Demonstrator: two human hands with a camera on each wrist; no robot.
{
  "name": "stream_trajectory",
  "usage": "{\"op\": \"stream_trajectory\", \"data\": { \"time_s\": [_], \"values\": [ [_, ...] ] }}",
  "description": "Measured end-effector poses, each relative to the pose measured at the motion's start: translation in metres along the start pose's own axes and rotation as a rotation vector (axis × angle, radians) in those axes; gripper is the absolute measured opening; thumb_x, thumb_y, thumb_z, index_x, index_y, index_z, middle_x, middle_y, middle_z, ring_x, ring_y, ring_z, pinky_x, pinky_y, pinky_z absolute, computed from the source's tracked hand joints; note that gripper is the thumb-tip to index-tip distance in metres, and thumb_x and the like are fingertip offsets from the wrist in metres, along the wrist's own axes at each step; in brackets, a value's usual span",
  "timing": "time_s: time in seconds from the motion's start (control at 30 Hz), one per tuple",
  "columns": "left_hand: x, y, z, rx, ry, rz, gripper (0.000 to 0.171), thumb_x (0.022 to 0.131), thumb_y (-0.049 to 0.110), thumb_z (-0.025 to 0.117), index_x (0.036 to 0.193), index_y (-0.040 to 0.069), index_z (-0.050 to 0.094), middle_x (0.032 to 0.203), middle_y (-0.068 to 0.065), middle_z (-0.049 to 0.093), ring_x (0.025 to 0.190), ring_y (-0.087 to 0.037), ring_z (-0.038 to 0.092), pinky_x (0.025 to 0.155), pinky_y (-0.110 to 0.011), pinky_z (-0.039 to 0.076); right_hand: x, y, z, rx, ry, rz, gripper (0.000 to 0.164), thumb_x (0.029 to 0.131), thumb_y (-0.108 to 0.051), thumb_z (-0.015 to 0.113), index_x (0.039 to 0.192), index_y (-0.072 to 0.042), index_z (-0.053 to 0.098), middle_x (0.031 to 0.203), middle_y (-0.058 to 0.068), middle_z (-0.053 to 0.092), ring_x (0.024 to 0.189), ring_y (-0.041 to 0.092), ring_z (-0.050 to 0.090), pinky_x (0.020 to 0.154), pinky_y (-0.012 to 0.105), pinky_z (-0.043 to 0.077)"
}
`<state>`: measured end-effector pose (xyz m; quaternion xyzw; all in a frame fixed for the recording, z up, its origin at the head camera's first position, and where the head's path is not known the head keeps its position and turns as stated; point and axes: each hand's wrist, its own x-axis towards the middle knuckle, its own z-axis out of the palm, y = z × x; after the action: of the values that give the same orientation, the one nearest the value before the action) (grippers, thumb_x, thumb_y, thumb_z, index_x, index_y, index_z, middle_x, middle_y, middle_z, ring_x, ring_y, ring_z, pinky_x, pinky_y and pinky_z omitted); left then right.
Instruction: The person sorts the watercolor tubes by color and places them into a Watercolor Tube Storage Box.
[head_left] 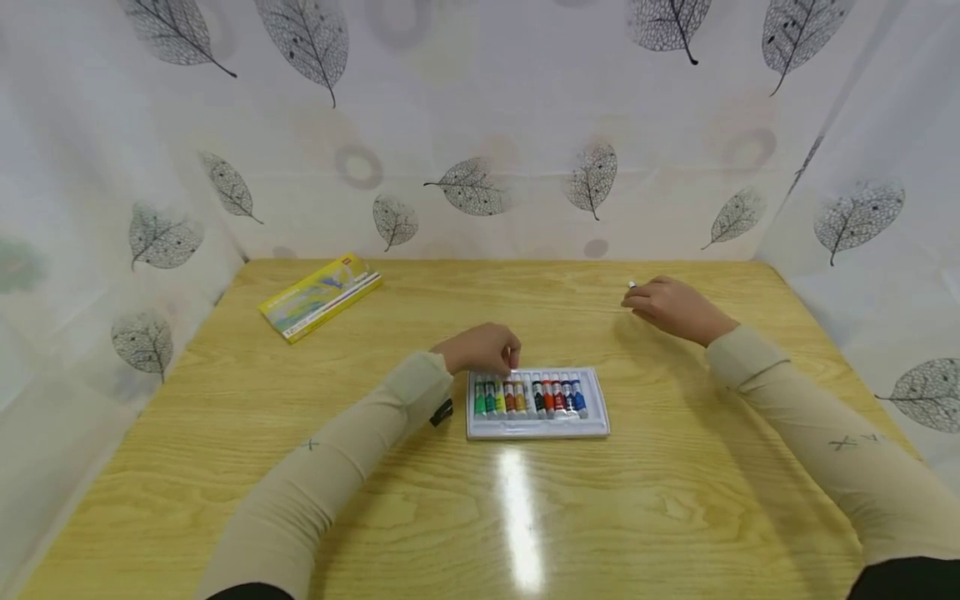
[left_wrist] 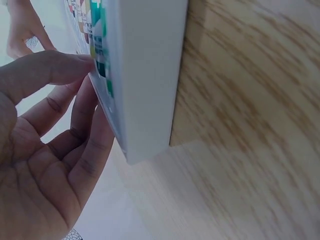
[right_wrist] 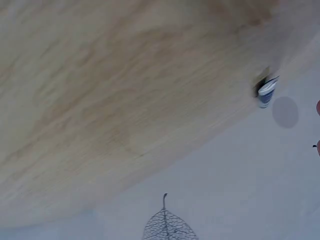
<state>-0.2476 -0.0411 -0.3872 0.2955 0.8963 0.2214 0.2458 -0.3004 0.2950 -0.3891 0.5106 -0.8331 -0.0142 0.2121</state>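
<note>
A white tray (head_left: 540, 430) of small paint tubes (head_left: 558, 400) in several colours lies on the table. At the tray's far side my left hand (head_left: 483, 348) pinches the rim, thumb on the tubes' side and bent fingers behind, as the left wrist view shows. Farther back on the right is my right hand (head_left: 671, 308), its fingers loosely bent. Beside its fingertips the end of a small white and dark blue tube (head_left: 632, 285) shows. In the right wrist view this tube (right_wrist: 266, 94) appears apart from the fingertips (right_wrist: 318, 108), which barely enter the frame.
A yellow printed box (head_left: 322, 297) lies at the table's back left. The wooden table (head_left: 360, 500) ends at a white curtain (head_left: 495, 92) with leaf prints, which also hangs along both sides. A small black object (head_left: 442, 412) shows beneath my left wrist.
</note>
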Motion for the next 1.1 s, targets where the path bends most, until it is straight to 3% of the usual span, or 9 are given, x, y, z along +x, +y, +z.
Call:
{"op": "stream_trajectory", "data": {
  "time_s": [0.33,0.7,1.1],
  "values": [
    [-0.001,0.001,0.002,-0.011,-0.01,0.0,0.014,0.079,0.002,0.065,0.071,0.013,0.06,0.076,-0.001,0.062,0.069,-0.012,0.052,0.063,-0.023,0.042,-0.005,0.031,0.013,0.055,-0.183,0.2,0.026,0.074,0.012,0.067,0.097,-0.001,0.07,0.099,0.017,0.069,0.081,0.032,0.066,0.075,0.047,0.051],
    [-0.004,0.004,-0.001,0.005,-0.003,-0.017,0.014,0.08,0.002,0.064,0.072,0.013,0.06,0.076,0.0,0.06,0.07,-0.012,0.051,0.063,-0.022,0.041,-0.003,0.037,0.024,0.128,-0.263,0.238,0.027,0.073,0.01,0.071,0.097,-0.003,0.072,0.105,0.017,0.069,0.094,0.035,0.065,0.081,0.047,0.051],
    [-0.003,0.002,0.0,-0.004,-0.005,-0.008,0.014,0.08,0.001,0.065,0.072,0.012,0.06,0.077,-0.001,0.061,0.069,-0.012,0.051,0.062,-0.022,0.042,-0.002,0.037,0.024,0.137,-0.244,0.227,0.022,0.072,0.0,0.075,0.094,-0.004,0.073,0.09,0.012,0.071,0.077,0.03,0.067,0.073,0.045,0.052]
  ]
}}
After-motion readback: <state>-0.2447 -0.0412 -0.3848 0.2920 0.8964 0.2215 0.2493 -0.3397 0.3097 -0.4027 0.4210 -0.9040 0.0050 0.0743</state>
